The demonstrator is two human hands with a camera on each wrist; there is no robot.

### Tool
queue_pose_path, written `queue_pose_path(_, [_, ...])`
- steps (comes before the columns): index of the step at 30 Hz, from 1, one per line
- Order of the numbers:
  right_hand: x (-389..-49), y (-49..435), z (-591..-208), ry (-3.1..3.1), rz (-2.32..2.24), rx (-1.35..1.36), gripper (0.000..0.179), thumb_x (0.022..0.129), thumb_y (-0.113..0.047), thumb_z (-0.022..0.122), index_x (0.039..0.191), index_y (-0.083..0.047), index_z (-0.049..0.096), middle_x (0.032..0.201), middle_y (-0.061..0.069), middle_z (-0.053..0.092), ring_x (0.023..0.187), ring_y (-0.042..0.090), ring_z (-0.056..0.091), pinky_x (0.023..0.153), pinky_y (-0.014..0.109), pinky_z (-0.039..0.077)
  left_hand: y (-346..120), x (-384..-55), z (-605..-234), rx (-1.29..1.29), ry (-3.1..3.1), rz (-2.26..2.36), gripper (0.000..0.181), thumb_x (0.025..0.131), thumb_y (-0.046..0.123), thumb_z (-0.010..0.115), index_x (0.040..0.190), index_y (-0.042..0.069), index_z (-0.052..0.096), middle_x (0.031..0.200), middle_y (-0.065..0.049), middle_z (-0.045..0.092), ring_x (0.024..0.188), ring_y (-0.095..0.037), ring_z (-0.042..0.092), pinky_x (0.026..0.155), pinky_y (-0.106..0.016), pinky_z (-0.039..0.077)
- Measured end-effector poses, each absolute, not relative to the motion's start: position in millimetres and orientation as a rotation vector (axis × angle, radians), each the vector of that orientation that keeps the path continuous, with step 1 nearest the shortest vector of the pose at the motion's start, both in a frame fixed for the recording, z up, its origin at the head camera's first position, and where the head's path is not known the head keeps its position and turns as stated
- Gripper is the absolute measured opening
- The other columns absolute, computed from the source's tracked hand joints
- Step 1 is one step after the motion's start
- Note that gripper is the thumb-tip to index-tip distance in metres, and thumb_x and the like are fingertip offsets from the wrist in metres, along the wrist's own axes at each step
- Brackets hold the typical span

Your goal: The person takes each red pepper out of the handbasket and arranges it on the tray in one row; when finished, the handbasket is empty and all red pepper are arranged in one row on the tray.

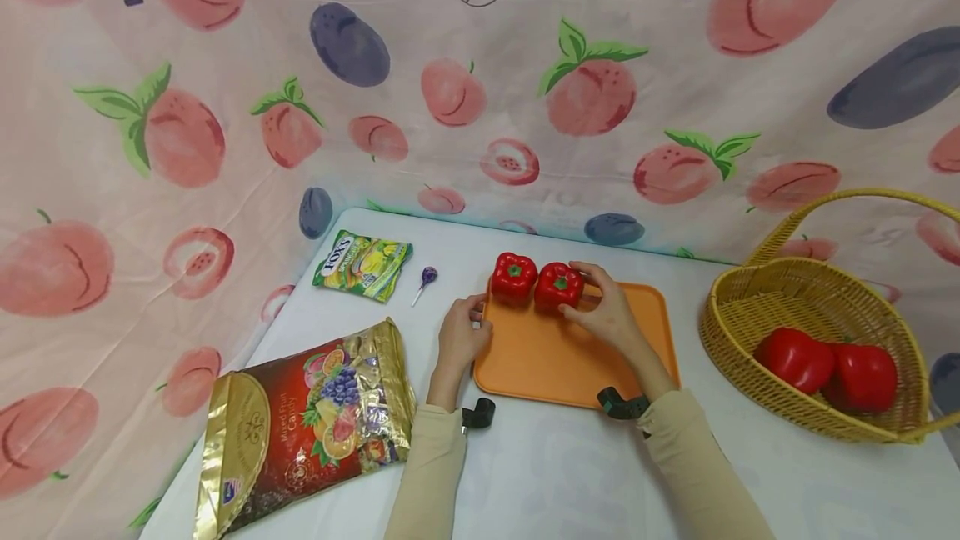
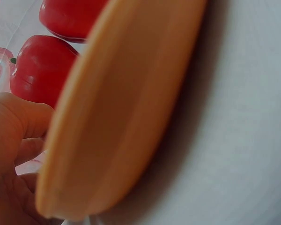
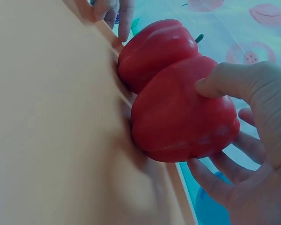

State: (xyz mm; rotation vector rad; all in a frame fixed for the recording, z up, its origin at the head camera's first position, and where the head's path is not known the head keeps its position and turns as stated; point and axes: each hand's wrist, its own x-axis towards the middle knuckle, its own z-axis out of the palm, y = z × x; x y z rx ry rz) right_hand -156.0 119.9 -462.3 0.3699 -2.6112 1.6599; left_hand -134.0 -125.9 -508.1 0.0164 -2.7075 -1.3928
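Two red bell peppers sit side by side at the back left of an orange tray (image 1: pixel 555 357). My right hand (image 1: pixel 609 317) holds the right-hand bell pepper (image 1: pixel 558 287), thumb on one side and fingers on the other, as the right wrist view shows. Touching it is the left-hand bell pepper (image 1: pixel 513 277), with its green stem visible. At the tray's left rim, my left hand (image 1: pixel 461 336) grips the edge with thumb and fingers. The left wrist view shows the tray's side (image 2: pixel 122 108) close up, hiding part of that hand's fingers.
A yellow wicker basket (image 1: pixel 720 315) with a tall handle stands at the right, holding two red bell peppers (image 1: pixel 862 375). To the left lie a large mixed fruit candy bag (image 1: pixel 307 427), a green Fox's candy packet (image 1: pixel 363 265) and a lollipop (image 1: pixel 428 276). A fruit-print cloth (image 1: pixel 465 148) hangs behind.
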Motion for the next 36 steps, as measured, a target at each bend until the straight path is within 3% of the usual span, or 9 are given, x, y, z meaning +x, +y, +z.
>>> queue_pose_path(10, [-132.6,112.0,-424.0,-2.6,1.686,0.387,0.065,0.08,0.005,0.074,0.138,0.009,0.044,0.138,0.031,0.046,0.125,0.049,0.046,0.098,0.059,0.043,-122.5,-133.3,-506.5,0.02,-2.715,-1.395,0.042,0.084,0.004,0.066,0.126,0.005,0.065,0.107,-0.012,0.063,0.093,-0.025,0.061,0.082,-0.04,0.05])
queue_pose_path(19, [-130.6,114.8,-423.2,-2.603,1.687,0.373,0.067,0.08,0.005,0.075,0.139,0.009,0.043,0.139,0.031,0.044,0.126,0.049,0.044,0.099,0.06,0.042,-120.0,-133.6,-505.6,0.007,-2.713,-1.394,0.042,0.084,0.003,0.066,0.126,0.004,0.065,0.106,-0.012,0.063,0.093,-0.025,0.062,0.083,-0.04,0.051])
queue_pose_path(27, [-148.8,129.6,-456.7,-2.587,1.639,0.38,0.069,0.081,-0.005,0.079,0.141,0.001,0.046,0.141,0.025,0.046,0.128,0.044,0.046,0.101,0.058,0.041,-120.4,-132.5,-503.3,0.007,-2.711,-1.393,0.042,0.084,0.004,0.064,0.126,0.005,0.064,0.106,-0.012,0.063,0.094,-0.026,0.061,0.084,-0.041,0.05])
queue_pose_path(36, [-147.1,143.3,-448.6,-2.601,1.635,0.371,0.066,0.084,-0.018,0.078,0.141,-0.006,0.047,0.144,0.016,0.046,0.131,0.041,0.044,0.103,0.057,0.04,-124.6,-131.4,-505.5,0.028,-2.722,-1.393,0.043,0.084,0.003,0.065,0.127,0.004,0.064,0.107,-0.013,0.062,0.094,-0.027,0.061,0.085,-0.042,0.05])
